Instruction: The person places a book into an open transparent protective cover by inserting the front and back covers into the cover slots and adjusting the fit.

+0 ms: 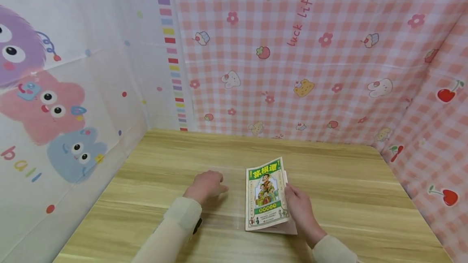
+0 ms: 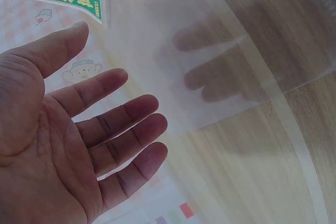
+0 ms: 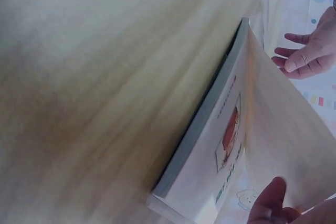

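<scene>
A thin book [image 1: 266, 198] with a green and cream illustrated cover lies on the table, its front cover lifted. My right hand [image 1: 304, 211] pinches the raised front cover [image 3: 294, 140] at its free edge, thumb on the inside face. Under that cover the printed first page [image 3: 227, 140] shows. To the left of the book, a clear plastic sheet [image 2: 220, 61] lies flat on the table. Over this sheet hovers my left hand [image 1: 207, 186], palm down with fingers spread and slightly bent, holding nothing. The hand's shadow or reflection appears on the plastic.
The wood-grain table [image 1: 347, 182] reaches back to a pink checked cloth [image 1: 310, 68]. A white cloth with cartoon figures [image 1: 55, 104] hangs at the left. Patterned cloth with cherries stands along the right edge.
</scene>
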{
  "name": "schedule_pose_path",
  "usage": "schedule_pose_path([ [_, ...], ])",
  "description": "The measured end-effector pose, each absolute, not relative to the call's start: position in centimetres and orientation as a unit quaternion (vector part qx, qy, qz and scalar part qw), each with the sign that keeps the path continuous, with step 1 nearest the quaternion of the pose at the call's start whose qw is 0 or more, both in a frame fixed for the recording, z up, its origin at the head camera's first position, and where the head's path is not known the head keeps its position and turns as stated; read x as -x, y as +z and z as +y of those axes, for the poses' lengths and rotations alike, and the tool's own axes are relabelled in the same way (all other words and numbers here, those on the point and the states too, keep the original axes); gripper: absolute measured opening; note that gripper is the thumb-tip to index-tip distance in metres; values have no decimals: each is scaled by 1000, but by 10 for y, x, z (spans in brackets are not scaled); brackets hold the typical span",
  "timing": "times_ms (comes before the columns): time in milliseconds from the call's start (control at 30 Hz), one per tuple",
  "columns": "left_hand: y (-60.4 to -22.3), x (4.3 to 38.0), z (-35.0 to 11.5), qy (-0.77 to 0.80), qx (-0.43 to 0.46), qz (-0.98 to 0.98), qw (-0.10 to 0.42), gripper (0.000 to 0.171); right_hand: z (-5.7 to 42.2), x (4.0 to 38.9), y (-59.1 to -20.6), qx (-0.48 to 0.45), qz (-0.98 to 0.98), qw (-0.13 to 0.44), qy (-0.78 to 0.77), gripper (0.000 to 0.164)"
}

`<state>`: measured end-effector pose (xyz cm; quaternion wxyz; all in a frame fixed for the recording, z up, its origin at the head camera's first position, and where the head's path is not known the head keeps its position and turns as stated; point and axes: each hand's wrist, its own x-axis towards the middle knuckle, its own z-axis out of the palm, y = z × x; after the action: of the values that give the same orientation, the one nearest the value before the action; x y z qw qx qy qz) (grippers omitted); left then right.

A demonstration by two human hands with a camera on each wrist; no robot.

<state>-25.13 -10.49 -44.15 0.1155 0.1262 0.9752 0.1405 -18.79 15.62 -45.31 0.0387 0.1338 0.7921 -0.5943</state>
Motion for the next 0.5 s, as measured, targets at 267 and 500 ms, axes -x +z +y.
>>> schedule_pose_path([
  [267, -440, 250, -105, 141, -130, 975, 111, 26, 154, 195, -448, -139, 772, 29, -620, 42],
  [500, -440, 249, -105, 140, -130, 976, 109, 29, 151, 199, -449, -136, 778, 5, -613, 36],
])
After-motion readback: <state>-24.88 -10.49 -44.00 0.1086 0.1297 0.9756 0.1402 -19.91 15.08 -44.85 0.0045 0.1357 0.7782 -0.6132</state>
